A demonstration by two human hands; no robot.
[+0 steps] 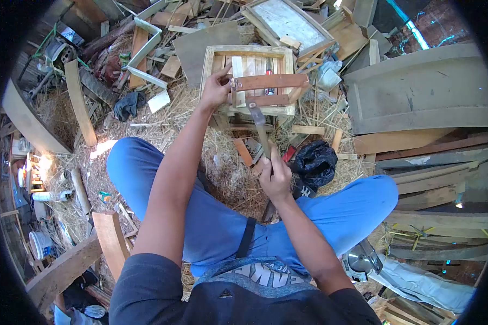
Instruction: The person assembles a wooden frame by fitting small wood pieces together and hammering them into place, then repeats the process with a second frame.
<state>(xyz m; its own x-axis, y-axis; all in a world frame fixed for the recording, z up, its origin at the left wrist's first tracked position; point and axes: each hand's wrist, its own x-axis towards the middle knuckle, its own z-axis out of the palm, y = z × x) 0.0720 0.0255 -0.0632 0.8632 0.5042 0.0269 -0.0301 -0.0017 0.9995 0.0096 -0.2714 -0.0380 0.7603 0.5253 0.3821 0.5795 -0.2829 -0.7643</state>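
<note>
My left hand (pixel 216 91) is closed at the left end of a reddish-brown wooden frame (pixel 271 82), beside a pale upright strip (pixel 237 70). The frame lies over a light wooden box (pixel 249 50) with slats. My right hand (pixel 276 176) is wrapped round the handle of a hammer (pixel 262 127). The hammer's head is just below the frame's lower bar, near its left part. A red and black tool (pixel 269 81) lies in the box, partly hidden by the frame.
A black plastic bag (pixel 314 164) lies right of my right hand. Wood offcuts and straw cover the ground. A large grey panel (pixel 423 89) and stacked boards (pixel 439 179) are at the right, with a circular saw (pixel 361 261) below. Curved planks (pixel 81 103) stand at the left.
</note>
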